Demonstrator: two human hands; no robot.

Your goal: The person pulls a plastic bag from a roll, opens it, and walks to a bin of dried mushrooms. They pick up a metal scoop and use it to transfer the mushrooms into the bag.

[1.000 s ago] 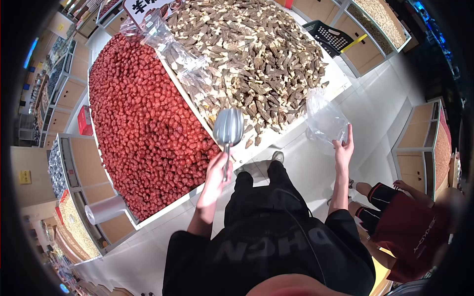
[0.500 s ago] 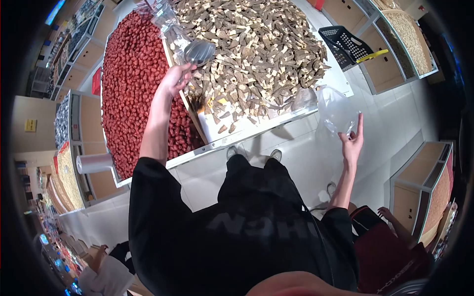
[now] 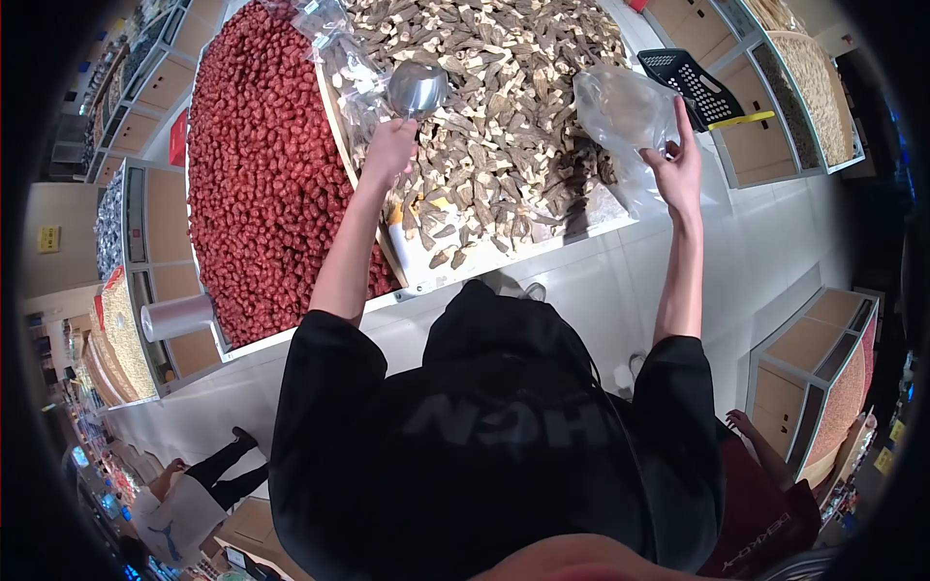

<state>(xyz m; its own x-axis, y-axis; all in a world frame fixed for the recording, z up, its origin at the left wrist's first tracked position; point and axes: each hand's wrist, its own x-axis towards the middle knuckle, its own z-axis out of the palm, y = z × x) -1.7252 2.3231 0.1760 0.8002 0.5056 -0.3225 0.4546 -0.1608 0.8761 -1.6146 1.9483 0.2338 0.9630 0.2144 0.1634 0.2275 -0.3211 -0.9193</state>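
Observation:
In my left hand (image 3: 389, 153) is the handle of a shiny metal scoop (image 3: 418, 89), the fingers wrapped round it. Its round bowl is over the near-left part of a heap of brown dried pieces with pale ends (image 3: 504, 126). My right hand (image 3: 675, 172) grips a clear plastic bag (image 3: 620, 111), with the index finger stretched up along it. The bag hangs over the right edge of the same heap, its side puffed out. To the left of the scoop, beyond a wooden divider (image 3: 334, 121), lies a heap of red dates (image 3: 271, 174).
Crumpled clear plastic packaging (image 3: 339, 48) lies along the divider. A black basket with a yellow handle (image 3: 693, 82) stands right of the display. A plastic bag roll (image 3: 179, 318) sits at the left corner. People are behind, at lower left (image 3: 184, 513) and lower right (image 3: 775, 504).
My left hand has moved the scoop right, and its bowl now shows brighter. My right hand has carried the bag up and left, from beside the display to over the heap's edge.

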